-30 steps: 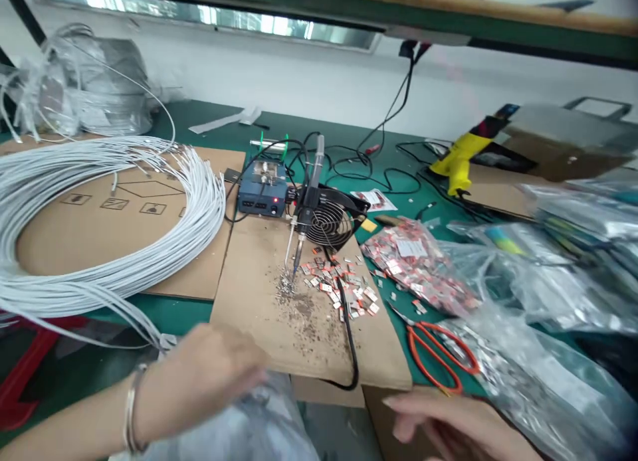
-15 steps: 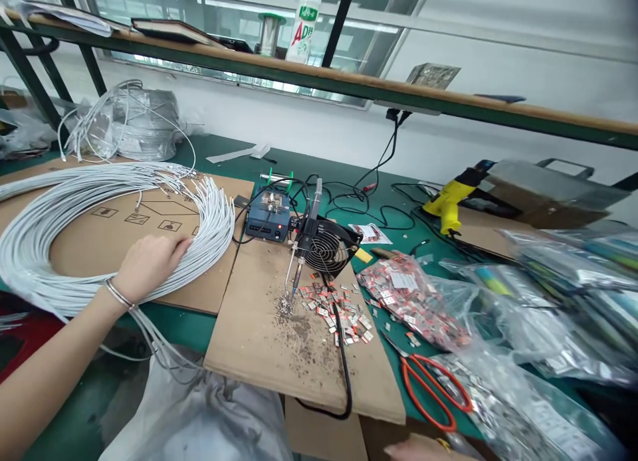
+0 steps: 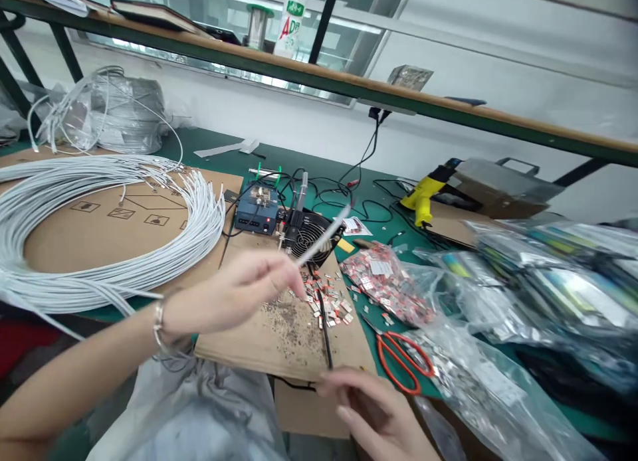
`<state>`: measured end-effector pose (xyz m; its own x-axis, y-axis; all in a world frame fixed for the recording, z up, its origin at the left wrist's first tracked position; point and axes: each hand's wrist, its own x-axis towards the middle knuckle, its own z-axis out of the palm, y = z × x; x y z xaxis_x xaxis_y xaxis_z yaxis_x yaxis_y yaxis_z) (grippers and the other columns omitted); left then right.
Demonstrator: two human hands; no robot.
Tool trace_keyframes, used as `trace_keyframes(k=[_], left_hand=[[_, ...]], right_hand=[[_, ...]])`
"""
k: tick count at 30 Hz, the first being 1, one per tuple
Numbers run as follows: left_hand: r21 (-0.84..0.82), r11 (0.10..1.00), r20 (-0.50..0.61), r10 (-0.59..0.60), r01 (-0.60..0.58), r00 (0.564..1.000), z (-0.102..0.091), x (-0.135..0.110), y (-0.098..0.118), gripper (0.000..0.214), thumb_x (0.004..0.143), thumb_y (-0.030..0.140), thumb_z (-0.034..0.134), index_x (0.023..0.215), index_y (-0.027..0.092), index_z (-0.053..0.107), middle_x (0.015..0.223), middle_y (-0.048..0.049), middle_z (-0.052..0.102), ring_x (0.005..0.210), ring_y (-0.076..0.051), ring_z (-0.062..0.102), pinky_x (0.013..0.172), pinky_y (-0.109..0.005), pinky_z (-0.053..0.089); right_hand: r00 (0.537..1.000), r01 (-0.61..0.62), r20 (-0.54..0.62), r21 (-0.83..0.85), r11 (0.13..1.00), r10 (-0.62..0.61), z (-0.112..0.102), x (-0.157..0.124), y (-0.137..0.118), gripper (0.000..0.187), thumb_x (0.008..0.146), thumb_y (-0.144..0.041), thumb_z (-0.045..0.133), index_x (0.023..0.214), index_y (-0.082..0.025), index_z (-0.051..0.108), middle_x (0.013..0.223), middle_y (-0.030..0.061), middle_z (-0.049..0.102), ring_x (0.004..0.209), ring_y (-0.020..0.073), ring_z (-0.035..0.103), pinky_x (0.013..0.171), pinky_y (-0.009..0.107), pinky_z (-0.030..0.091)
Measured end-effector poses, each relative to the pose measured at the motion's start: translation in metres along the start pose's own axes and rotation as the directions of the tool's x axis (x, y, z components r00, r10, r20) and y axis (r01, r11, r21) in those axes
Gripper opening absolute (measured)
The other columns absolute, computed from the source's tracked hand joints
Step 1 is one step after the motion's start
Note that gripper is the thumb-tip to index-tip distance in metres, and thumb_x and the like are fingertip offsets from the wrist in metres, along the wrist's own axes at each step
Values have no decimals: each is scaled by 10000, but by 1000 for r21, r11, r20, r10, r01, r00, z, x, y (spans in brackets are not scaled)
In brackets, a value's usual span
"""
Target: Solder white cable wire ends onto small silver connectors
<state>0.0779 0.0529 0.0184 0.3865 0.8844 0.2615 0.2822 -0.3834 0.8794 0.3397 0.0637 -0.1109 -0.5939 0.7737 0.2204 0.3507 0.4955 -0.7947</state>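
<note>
My left hand (image 3: pixel 244 291), with a bracelet at the wrist, is closed on a white cable (image 3: pixel 323 238). The cable's end sticks out past the fingers, up and to the right, over the cardboard and in front of the small black fan (image 3: pixel 314 235). My right hand (image 3: pixel 376 408) is low in front of the cardboard's near edge, slightly blurred. Its fingers are curled but apart from the thumb, and nothing shows between them. Small orange-and-silver parts (image 3: pixel 339 308) lie scattered beyond it. To the left lies a large coil of white cables (image 3: pixel 194 248).
A blue soldering station (image 3: pixel 256 212) stands behind the cardboard (image 3: pixel 239 341), beside the iron in its stand (image 3: pixel 302 195). Orange-handled scissors (image 3: pixel 403 361), a bag of orange parts (image 3: pixel 386 281) and clear plastic bags (image 3: pixel 498 381) lie right. Farther back is a yellow heat gun (image 3: pixel 421 195).
My left hand has moved right from the coil to over the cardboard, now with a cable in it. My right hand has come up and left into view. The camera view has shifted a little.
</note>
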Motion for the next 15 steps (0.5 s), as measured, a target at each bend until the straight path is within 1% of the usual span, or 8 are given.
trace_keyframes(k=[1,2,3,4,5,8,12,15], left_hand=[[-175,983,110,-26,45,994,17,2,-7,341,914,363,344,820,94,531,546,40,304,479,-30,256,418,-149,183],[-316,938,193,-82,141,978,32,0,-16,361,911,407,337,825,100,507,534,49,285,462,-31,221,409,-153,165],[-417,881,274,-112,223,955,45,-3,-26,370,904,438,338,835,107,487,515,58,276,445,-31,209,404,-153,157],[-413,869,297,-156,274,942,54,-8,-36,368,901,447,347,869,109,488,517,57,314,442,-27,222,410,-151,169],[-399,865,277,-203,305,939,61,-14,-45,367,896,453,359,914,109,487,527,54,349,446,-23,239,423,-146,184],[-330,861,275,-305,387,912,69,-32,-63,385,891,475,356,911,106,465,526,46,415,443,-17,270,437,-138,208],[-158,872,308,-402,463,862,67,-45,-69,427,877,518,339,814,109,447,614,14,492,394,-1,312,382,-142,220],[-162,857,288,-433,489,854,70,-50,-71,421,862,525,373,816,113,450,652,16,459,434,-7,372,409,-139,275]], right_hand=[[999,-11,-49,11,1000,11,7,7,-8,240,860,-296,481,1036,-175,593,920,110,599,755,148,560,696,250,472],[989,18,-145,25,1000,-14,13,14,-15,242,851,-296,498,1036,-168,586,891,105,595,741,144,549,670,240,463],[977,59,-209,77,995,-41,18,20,-21,239,844,-297,510,1027,-161,583,841,93,587,696,129,529,629,226,453],[966,104,-251,137,985,-67,22,25,-27,235,838,-299,520,1010,-152,585,797,83,579,648,113,502,584,212,433],[958,139,-276,196,971,-81,26,29,-31,235,838,-300,522,1007,-147,582,788,78,573,625,101,481,559,203,417],[964,147,-259,335,930,-59,33,36,-37,234,806,-290,576,984,-138,579,779,64,571,602,82,444,542,199,388],[982,92,-189,374,923,-21,39,39,-39,163,809,-267,571,794,-108,606,638,38,520,570,78,433,521,206,333],[990,81,-140,394,915,-27,42,39,-37,155,798,-247,579,768,-103,626,647,49,535,579,83,439,524,212,329]])
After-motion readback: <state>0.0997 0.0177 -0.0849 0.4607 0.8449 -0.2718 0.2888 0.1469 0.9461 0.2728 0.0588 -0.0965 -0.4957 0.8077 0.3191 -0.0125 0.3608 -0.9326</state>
